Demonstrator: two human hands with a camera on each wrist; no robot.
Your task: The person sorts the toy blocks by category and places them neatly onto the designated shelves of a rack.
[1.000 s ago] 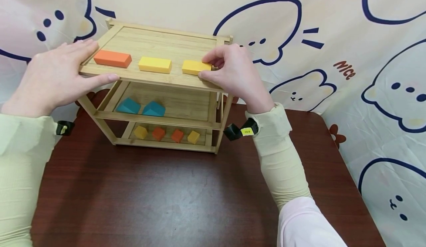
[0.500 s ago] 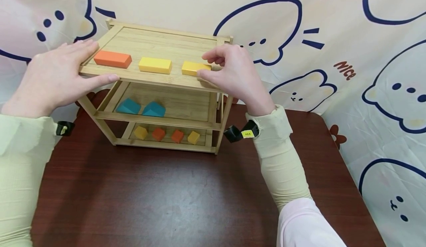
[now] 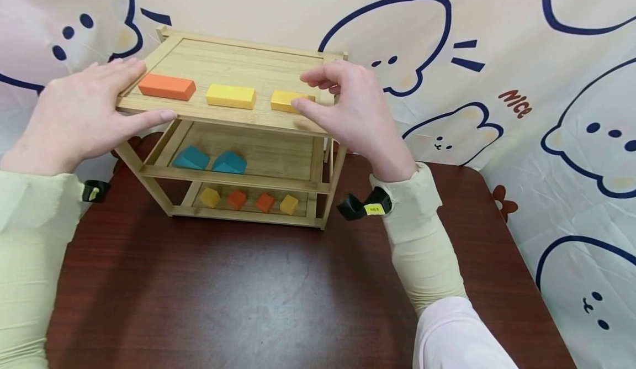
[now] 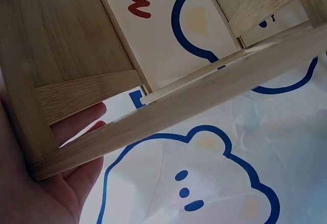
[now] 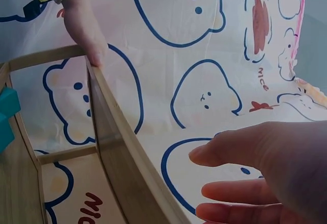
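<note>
A wooden three-tier shelf [image 3: 248,62] bears an orange rectangular block [image 3: 167,87] and two yellow rectangular blocks, the middle one [image 3: 231,96] and the right one [image 3: 284,101], in a row along its top front. My left hand [image 3: 84,115] rests flat on the top's left front corner, thumb lying along the front edge. At the right yellow block my right hand [image 3: 353,104] hovers with thumb and fingers spread apart; the thumb covers part of that block's right end. Whether the thumb touches it, I cannot tell. In the right wrist view the fingers [image 5: 240,191] hold nothing.
On the middle tier lie two teal roof-shaped blocks [image 3: 211,160]. Several small yellow and orange blocks [image 3: 237,199] stand on the bottom tier. The shelf is on a dark brown table [image 3: 238,291], before a cloth backdrop [image 3: 278,12] with cartoon drawings.
My right thumb and fingers have come away from the right yellow block and spread. That block and my left hand stay where they were.
</note>
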